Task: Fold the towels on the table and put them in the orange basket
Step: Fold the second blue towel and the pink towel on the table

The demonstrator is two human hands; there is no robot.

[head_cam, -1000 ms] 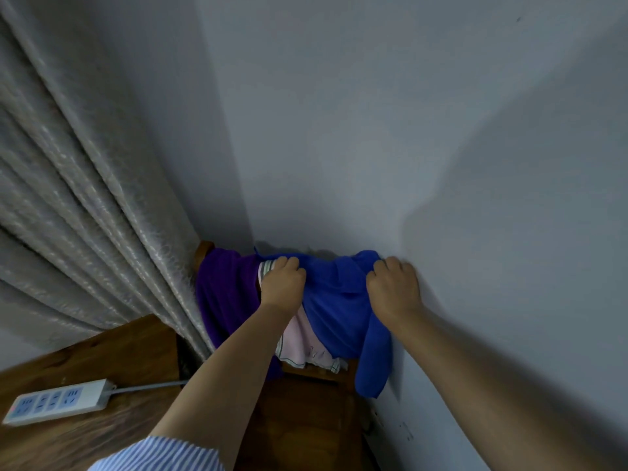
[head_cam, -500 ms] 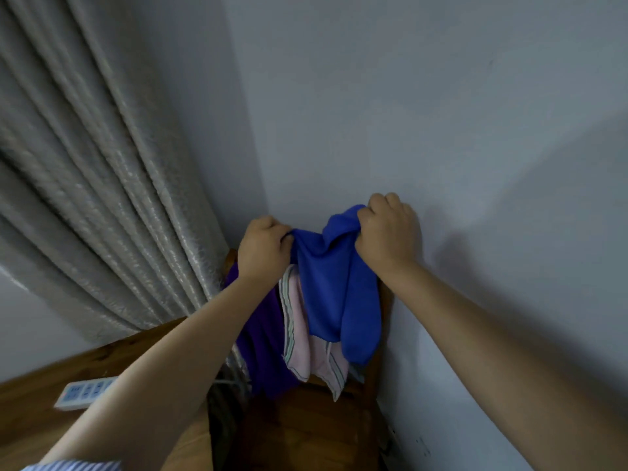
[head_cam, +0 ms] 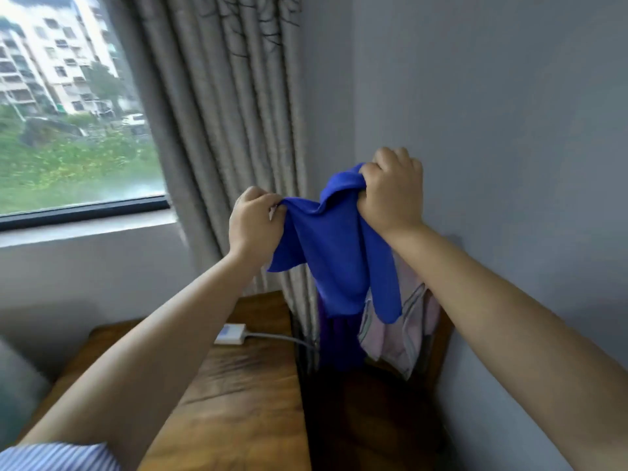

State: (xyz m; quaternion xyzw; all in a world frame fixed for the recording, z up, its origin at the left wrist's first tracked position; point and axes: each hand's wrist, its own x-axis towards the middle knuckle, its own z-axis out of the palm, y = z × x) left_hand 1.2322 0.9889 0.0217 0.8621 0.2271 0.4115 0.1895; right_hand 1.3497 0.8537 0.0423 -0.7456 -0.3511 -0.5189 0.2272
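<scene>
both hands: left hand point(head_cam: 255, 219) and right hand point(head_cam: 390, 188) fingers clamped on one bright blue soft towel point(head_cam: 334, 253) | behind it: one purple towel point(head_cam: 336, 345), one pale pink towel point(head_cam: 401, 331) | brown wooden bench point(head_cam: 238, 396): one white power strip point(head_cam: 230, 334)

Grey wall point(head_cam: 492, 96), curtain point(head_cam: 238, 96) beside window point(head_cam: 74, 107), wood table point(head_cam: 238, 402).

Blue towel point(head_cam: 334, 253) raised, unfolded.
Purple towel point(head_cam: 336, 345) and pink towel point(head_cam: 397, 334) hang draped below it, unfolded.

Towel point(head_cam: 334, 253) hanging between left hand point(head_cam: 253, 222) and right hand point(head_cam: 390, 188), above chair point(head_cam: 438, 341) bearing further towels point(head_cam: 401, 331); tabletop point(head_cam: 238, 385) left of chair, power strip point(head_cam: 231, 333) upon it; curtain point(head_cam: 238, 113) behind.
</scene>
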